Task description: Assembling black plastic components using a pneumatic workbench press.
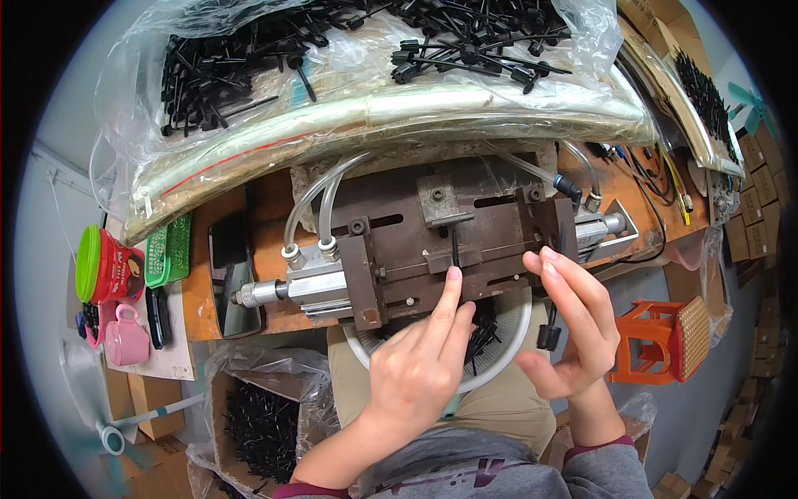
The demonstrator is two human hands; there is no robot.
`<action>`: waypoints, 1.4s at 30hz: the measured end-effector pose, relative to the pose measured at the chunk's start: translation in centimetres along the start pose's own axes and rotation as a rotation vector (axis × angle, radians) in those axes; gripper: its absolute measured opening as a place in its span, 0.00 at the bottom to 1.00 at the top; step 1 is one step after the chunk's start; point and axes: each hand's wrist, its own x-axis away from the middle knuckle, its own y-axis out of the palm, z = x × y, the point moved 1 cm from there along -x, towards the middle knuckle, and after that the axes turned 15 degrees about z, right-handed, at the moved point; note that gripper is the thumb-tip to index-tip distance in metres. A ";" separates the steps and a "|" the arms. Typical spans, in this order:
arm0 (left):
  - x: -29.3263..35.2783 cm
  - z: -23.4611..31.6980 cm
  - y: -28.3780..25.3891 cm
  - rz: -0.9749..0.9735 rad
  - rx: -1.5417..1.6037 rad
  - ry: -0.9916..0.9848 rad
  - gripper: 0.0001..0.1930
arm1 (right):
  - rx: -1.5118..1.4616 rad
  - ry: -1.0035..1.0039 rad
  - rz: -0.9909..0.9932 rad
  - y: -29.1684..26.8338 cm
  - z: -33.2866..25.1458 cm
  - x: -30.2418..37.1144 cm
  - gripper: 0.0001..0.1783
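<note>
- Cups at far left: a red tub [112, 266] with a green lid and a pink mug [126, 334], beside a green basket [169, 249], well apart from the hands.
- Box [262, 424] at lower left, lined with plastic, holds a heap of black pins.
- Bag [366, 75] across the top carries more black moulded pins, many joined on sprues.
- Press [440, 241], a brown metal jig at centre, has an air cylinder [287, 291] on its left end and clear hoses looping up from it.
- Left hand [420, 370], lower centre, is narrow: index fingertip and thumb pinch a pin [455, 249] that stands upright at the jig's front slot.
- Bowl [507, 349], white, sits below the jig and holds loose black pins.
- Right hand [573, 324], right of centre, is wide, fingers spread against the jig's right block; a second pin [548, 328] hangs beside the palm, and I cannot tell whether it is gripped.
- Step, as I judge it: seating the pin in the slot. The next move calls for a straight push down, then fingers clear of the jig's moving blocks.
- Stool [657, 341], orange, stands at right.
</note>
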 end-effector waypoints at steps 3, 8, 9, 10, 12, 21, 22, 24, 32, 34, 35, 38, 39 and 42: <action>-0.8 -0.2 0.6 0.040 -0.115 0.148 0.14 | -0.052 0.030 -0.057 -0.5 -0.1 -0.1 0.36; -1.8 0.3 -0.1 -0.078 -0.211 0.211 0.14 | -0.076 0.103 -0.003 -0.3 -0.4 -0.4 0.28; -1.8 0.3 -0.1 -0.088 -0.217 0.213 0.14 | -0.140 0.132 0.056 0.2 -0.2 0.0 0.26; -1.9 0.4 -0.1 -0.095 -0.223 0.216 0.15 | -0.203 0.159 0.114 0.4 -0.1 0.3 0.25; -1.8 0.5 -0.2 -0.116 -0.234 0.207 0.15 | -0.211 0.198 0.088 0.2 0.0 0.7 0.22; -6.0 -0.4 -3.8 0.005 0.020 -0.011 0.12 | 0.067 0.060 -0.147 0.2 -0.7 0.3 0.16; -7.8 -0.7 -4.4 0.124 0.036 -0.021 0.09 | 0.078 0.051 -0.199 0.6 -0.5 0.5 0.16; -11.7 -2.4 -4.4 0.364 0.106 0.098 0.05 | 0.111 0.030 -0.298 0.9 -0.3 0.8 0.15; -20.8 -8.6 -0.1 0.262 -0.037 0.032 0.13 | 0.280 -0.134 -0.418 2.7 -0.7 -0.1 0.12; -21.2 -8.9 0.2 0.155 0.011 -0.073 0.13 | 0.297 -0.137 -0.432 2.6 -0.7 -0.1 0.12; -21.2 -8.9 0.4 0.098 0.035 -0.126 0.13 | 0.305 -0.135 -0.440 2.5 -0.7 0.0 0.11; -21.0 -9.0 0.1 0.087 -0.008 -0.060 0.12 | 0.247 -0.203 -0.348 2.4 -0.5 0.4 0.11; -20.9 -8.9 -0.1 0.113 0.033 -0.062 0.12 | 0.259 -0.189 -0.341 2.2 -0.7 0.5 0.11; -20.5 -8.8 -1.3 0.178 0.136 -0.082 0.12 | 0.277 -0.161 -0.368 1.9 -1.2 0.7 0.10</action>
